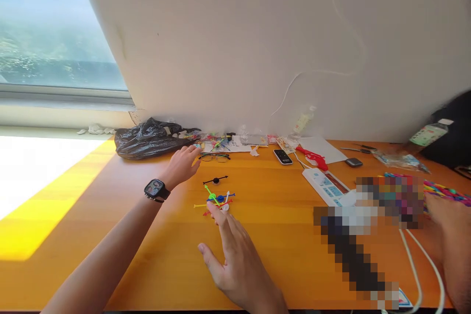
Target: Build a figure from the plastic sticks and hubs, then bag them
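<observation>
My left hand (183, 164), with a black smartwatch (156, 189) on its wrist, reaches over the table with fingers stretched out. Its fingertips are beside a pair of eyeglasses (214, 158) and a pile of small coloured plastic pieces (220, 143). Nearer to me, my right hand (235, 255) is open, thumb apart from the fingers. Its index fingertip is at a small heap of plastic arrow spinners; a green spinner (212, 197), a blue spinner (221, 198) and a white spinner (227, 198) show, with red and yellow arrows partly covered. A black spinner (216, 181) lies separately behind the heap.
A black plastic bag (142, 142) lies at the back left. Toward the right are a black device (283, 157), a red toy gun (312, 157) and a white power strip (326, 187) with cables. Another person's arm (454, 240) rests by colourful strands (447, 192). Some areas are pixelated.
</observation>
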Motion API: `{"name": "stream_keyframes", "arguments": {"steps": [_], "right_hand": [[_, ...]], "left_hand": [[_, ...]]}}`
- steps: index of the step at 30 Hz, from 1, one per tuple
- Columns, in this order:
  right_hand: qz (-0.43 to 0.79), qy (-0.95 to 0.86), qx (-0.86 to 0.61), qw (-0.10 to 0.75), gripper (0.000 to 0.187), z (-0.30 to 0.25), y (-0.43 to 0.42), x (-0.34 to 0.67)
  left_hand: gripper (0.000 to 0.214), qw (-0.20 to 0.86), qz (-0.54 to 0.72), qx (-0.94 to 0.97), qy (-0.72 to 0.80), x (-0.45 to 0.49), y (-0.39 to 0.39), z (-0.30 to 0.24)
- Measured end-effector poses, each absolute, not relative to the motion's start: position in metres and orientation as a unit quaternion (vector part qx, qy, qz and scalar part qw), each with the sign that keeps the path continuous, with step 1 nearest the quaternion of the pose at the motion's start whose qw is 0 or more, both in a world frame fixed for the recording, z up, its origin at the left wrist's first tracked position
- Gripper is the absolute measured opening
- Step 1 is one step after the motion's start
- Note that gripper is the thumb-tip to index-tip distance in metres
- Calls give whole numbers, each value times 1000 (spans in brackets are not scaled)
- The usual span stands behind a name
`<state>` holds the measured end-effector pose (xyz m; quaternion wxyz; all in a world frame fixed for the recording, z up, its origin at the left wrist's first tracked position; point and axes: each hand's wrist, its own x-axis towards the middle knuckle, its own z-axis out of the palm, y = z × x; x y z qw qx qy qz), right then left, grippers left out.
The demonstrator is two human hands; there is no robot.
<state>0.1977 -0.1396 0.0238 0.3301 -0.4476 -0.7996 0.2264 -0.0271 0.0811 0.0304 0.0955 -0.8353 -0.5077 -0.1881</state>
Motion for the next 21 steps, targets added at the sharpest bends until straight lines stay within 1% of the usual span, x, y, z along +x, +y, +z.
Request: {"name": "stream_keyframes", "arguments": {"steps": [3,6,9,11,13,15,16,17,18,21], "right_hand": [[227,-798,-458,319,81,18,-133,202],[232,-797,-461,313,83,14,-127,207],[227,-796,-466,312,80,15,-123,215],[218,-796,-470,314,74,22,-119,223],[202,-795,-479,312,62,35,-114,233],[177,-794,-498,300,49,50,-107,244],[162,-795,-510,287,46,57,-103,250],[153,-799,-515,269,47,63,-98,256],[150,-807,-514,247,56,66,-93,262],[169,-841,-481,180,102,60,-71,273]], "left_hand": [[44,59,-219,-820,-526,-43,89,10],[45,44,-232,-817,-526,-43,91,-7],[44,26,-266,-807,-527,-38,89,-16],[36,7,-289,-803,-521,-36,87,-20],[27,-21,-304,-804,-510,-34,85,-23],[26,-52,-308,-810,-496,-33,81,-24],[28,-66,-307,-814,-488,-32,79,-23],[30,-78,-306,-819,-480,-30,76,-21],[32,-87,-303,-824,-471,-27,73,-18],[36,-114,-295,-842,-437,-15,60,-7]]}}
